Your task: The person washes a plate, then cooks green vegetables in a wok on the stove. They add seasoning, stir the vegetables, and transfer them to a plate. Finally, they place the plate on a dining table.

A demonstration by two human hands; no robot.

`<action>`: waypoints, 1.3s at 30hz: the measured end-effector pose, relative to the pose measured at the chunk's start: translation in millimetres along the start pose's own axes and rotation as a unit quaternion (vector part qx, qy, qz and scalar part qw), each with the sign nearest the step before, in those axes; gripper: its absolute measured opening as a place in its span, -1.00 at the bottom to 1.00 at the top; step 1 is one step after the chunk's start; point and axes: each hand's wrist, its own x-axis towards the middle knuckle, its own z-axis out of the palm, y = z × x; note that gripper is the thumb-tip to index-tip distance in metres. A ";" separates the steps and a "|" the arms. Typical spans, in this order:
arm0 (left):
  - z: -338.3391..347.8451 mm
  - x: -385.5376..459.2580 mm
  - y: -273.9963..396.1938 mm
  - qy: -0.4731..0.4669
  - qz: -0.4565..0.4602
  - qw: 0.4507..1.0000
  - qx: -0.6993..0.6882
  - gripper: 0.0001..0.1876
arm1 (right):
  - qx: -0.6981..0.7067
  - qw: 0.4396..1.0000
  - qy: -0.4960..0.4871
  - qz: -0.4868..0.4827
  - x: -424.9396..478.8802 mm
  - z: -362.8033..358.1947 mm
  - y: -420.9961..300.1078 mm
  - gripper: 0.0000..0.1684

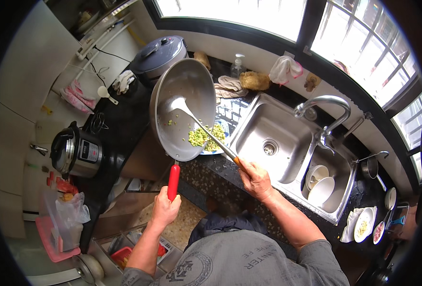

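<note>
My left hand (166, 207) grips the red handle (173, 183) of a wok (182, 85), which is tilted with its open side turned to the right. My right hand (256, 179) is closed around the orange-brown grip of a metal spatula (203, 126), whose blade lies against the inside of the wok. Chopped green food (198, 137) sits by the wok's lower rim and on a blue-and-white plate (225, 126) partly hidden behind that rim. A few green bits cling to the wok's inner wall.
Right of the plate is a double steel sink (248, 128) with a faucet (325, 103) and white bowls (321, 191). A grey electric cooker (161, 53) stands behind the wok, and a pressure cooker (78, 152) at left. Small food plates (364, 225) sit at right. Below left, a drawer (105, 246) stands open.
</note>
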 end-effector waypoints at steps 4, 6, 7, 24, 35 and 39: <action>-0.8 0.1 4.4 0.001 -0.002 1.000 0.012 -0.81 | -0.049 0.998 -0.040 0.011 -18.9 -5.7 9.7 -0.46; -1.5 1.7 6.3 0.002 0.001 1.000 0.003 -0.81 | -0.074 0.995 -0.063 0.021 -29.7 -11.8 15.7 -0.46; -1.7 2.2 6.3 0.003 0.002 1.000 -0.001 -0.81 | -0.085 0.993 -0.079 0.031 -33.1 -15.7 16.1 -0.45; -5.3 -1.6 11.8 0.006 0.007 1.000 0.008 -0.81 | -0.055 0.996 -0.045 0.051 -15.9 -2.4 10.8 -0.47; -3.3 0.4 7.4 0.012 0.016 1.000 0.007 -0.81 | -0.077 0.992 -0.053 0.087 -26.2 -15.0 19.3 -0.48; -3.9 -1.2 8.1 0.011 0.019 1.000 0.012 -0.81 | -0.103 0.987 -0.062 0.105 -22.8 -14.4 26.7 -0.46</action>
